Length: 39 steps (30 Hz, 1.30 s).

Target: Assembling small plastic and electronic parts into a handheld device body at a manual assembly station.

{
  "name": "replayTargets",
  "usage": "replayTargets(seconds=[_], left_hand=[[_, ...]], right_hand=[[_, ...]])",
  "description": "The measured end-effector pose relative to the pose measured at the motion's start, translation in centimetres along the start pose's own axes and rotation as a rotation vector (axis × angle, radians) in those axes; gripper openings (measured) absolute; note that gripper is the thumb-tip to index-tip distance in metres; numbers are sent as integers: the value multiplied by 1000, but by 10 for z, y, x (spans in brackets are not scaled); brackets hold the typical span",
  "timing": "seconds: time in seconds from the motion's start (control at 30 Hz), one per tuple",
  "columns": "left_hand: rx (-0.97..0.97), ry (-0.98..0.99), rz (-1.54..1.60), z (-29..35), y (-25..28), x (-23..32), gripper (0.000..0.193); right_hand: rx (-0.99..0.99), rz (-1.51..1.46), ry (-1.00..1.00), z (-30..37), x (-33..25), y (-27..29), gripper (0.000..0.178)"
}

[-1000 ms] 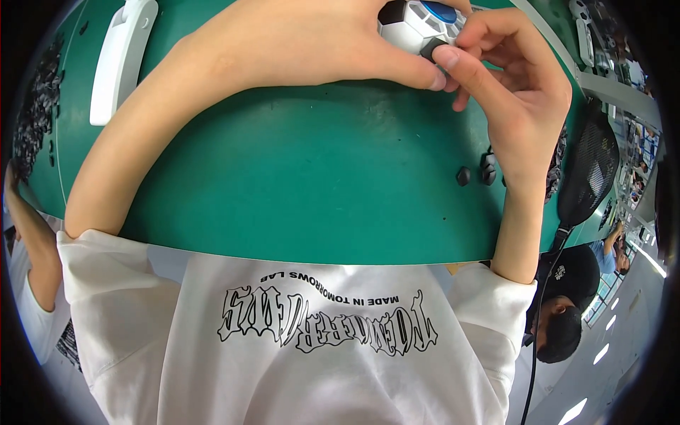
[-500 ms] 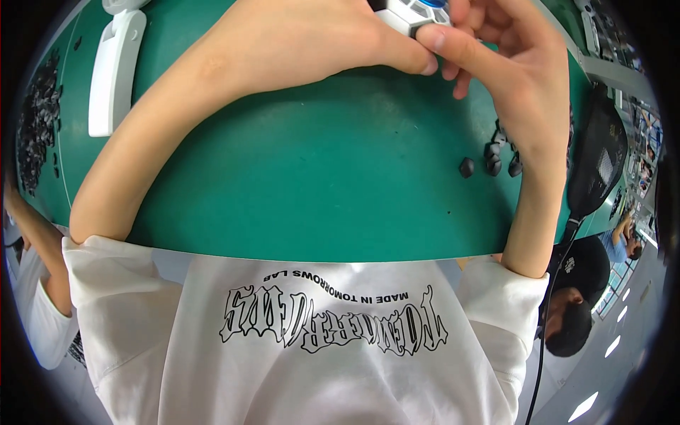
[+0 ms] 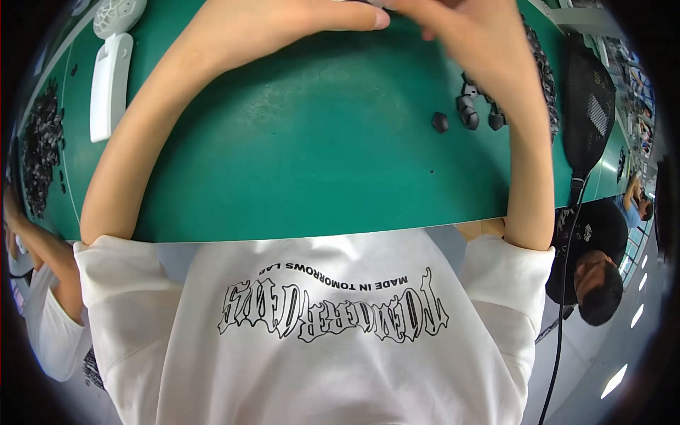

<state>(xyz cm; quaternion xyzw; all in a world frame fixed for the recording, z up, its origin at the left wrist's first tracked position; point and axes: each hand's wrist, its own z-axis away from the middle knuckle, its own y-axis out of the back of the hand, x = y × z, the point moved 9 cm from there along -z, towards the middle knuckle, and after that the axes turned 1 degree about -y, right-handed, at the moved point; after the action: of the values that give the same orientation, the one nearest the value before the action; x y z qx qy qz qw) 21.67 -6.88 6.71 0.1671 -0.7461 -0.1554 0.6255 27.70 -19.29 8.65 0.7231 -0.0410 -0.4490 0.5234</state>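
Green tabletop (image 3: 304, 163) right under us, black pieces (image 3: 467, 112) at 2 o'clock. Our left hand (image 3: 312, 15) and right hand (image 3: 471, 35) crowd 12-to-1, white thing (image 3: 377, 3) cropped between; can't tell our grip. Black-shirted co-worker (image 3: 593, 230) at 3, strip light (image 3: 614, 381) at 4.

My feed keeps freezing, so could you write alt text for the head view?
A person's left hand and right hand are close together at the top edge, above a green table; what lies between them is mostly cut off. Small black pieces lie by the right forearm, a round-headed white gadget by the left forearm.
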Motion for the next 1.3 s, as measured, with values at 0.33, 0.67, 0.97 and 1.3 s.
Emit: replayTargets(seconds=[0.33, 0.67, 0.97, 1.3], left_hand=[[-51, -383, -398, 3, 1, 26, 49], [-184, -290, -500, 0, 10, -10, 44], [-174, -309, -409, -2, 22, 10, 64], [-221, -152, -432, -9, 3, 16, 65]], right_hand=[[-28, 254, 152, 85, 47, 47, 25], [-22, 412, 437, 91, 40, 30, 26], [59, 356, 520, 89, 19, 36, 22], [142, 146, 478, 38, -56, 30, 18]])
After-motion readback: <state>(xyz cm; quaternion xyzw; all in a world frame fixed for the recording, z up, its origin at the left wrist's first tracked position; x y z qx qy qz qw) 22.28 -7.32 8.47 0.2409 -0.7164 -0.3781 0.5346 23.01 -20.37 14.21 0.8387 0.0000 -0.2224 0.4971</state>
